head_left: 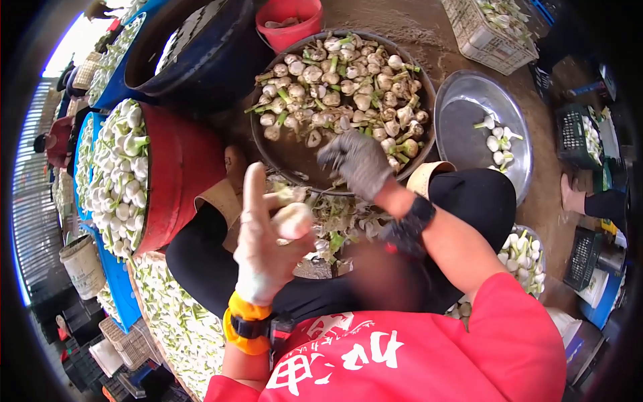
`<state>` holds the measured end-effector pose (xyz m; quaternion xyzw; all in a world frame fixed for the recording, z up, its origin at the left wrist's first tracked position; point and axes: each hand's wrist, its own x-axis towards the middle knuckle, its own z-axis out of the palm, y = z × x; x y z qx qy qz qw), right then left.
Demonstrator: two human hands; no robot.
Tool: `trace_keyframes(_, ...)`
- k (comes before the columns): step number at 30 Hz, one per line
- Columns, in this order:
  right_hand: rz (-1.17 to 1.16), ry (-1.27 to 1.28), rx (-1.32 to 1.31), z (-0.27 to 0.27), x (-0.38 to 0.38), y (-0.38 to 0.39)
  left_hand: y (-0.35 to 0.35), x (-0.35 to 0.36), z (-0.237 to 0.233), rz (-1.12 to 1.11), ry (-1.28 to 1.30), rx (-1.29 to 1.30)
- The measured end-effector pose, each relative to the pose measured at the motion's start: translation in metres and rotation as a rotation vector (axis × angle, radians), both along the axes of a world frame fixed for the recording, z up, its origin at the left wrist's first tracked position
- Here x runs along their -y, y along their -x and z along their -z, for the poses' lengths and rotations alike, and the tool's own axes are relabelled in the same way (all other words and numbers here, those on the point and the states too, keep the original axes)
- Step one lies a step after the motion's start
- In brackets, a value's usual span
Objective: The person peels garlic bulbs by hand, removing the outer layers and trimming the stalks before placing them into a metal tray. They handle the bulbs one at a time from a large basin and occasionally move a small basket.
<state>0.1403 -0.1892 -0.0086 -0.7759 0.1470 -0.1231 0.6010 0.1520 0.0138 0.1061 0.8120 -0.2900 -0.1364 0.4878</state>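
Note:
My left hand (264,234), in a pale glove, is raised above my lap with the index finger stretched out. A peeled-looking garlic bulb (293,221) sits between its thumb and other fingers, somewhat blurred. My right hand (360,164), in a dirty grey glove, is over the near edge of a wide dark basin (264,155). Its fingers are curled; what they hold, if anything, is hidden. Unpeeled garlic bulbs (362,87) with cut green stems fill most of that basin. Loose garlic skins (335,218) lie between my legs, below both hands.
At the right, a metal bowl (462,114) holds several white bulbs. A red tub (177,174) heaped with cleaned garlic (120,181) stands at the left. Behind the basin are a red bucket (288,33), a dark blue drum (231,60) and a pale crate (489,40). Another person's foot (573,195) is far right.

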Motion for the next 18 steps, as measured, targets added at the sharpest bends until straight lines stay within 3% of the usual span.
trace_keyframes(2, 0.002, 0.167, -0.217, -0.008, 0.021, -0.008, -0.014, -0.020, -0.020, -0.081, 0.132, -0.122)
trace_keyframes(3, -0.109, 0.095, -0.192, -0.010, 0.018, -0.004, -0.029, -0.051, -0.018, -0.176, 0.034, 0.004)
trace_keyframes(5, -0.500, 0.393, -0.474, -0.020, 0.001, 0.005, -0.057, -0.146, -0.021, -0.326, 0.120, -0.053)
trace_keyframes(6, -0.687, 0.399, -0.490, 0.023, -0.016, 0.021, -0.068, -0.184, -0.040, -0.448, -0.142, 0.132)
trace_keyframes(7, -0.734, 0.607, -0.538, -0.004, -0.031, 0.036, -0.083, -0.265, -0.038, -0.626, -0.215, 0.114)
trace_keyframes(8, -0.924, 0.656, -0.710, -0.013, -0.040, 0.041, -0.088, -0.311, -0.053, -0.685, -0.674, 0.406)
trace_keyframes(10, -1.047, 0.634, -0.588, 0.009, -0.047, 0.051, -0.081, -0.332, -0.095, -0.742, -1.361, 0.593)
trace_keyframes(12, -1.092, 0.617, -0.676, -0.002, -0.044, 0.039, -0.089, -0.314, -0.105, -0.884, -1.063, 0.225)
trace_keyframes(14, -1.077, 0.755, -0.719, -0.021, -0.037, 0.021, -0.106, -0.285, -0.054, -0.705, -0.319, 0.194)
trace_keyframes(16, -1.032, 0.793, -0.603, 0.000, -0.032, 0.031, -0.109, -0.160, -0.020, -0.469, -0.323, 0.029)
trace_keyframes(17, -0.988, 0.789, -0.555, 0.021, -0.034, 0.038, -0.114, -0.117, 0.015, -0.233, -0.318, 0.048)
trace_keyframes(18, -0.942, 0.787, -0.509, 0.032, -0.033, 0.044, -0.107, -0.064, 0.035, -0.148, -0.470, -0.007)
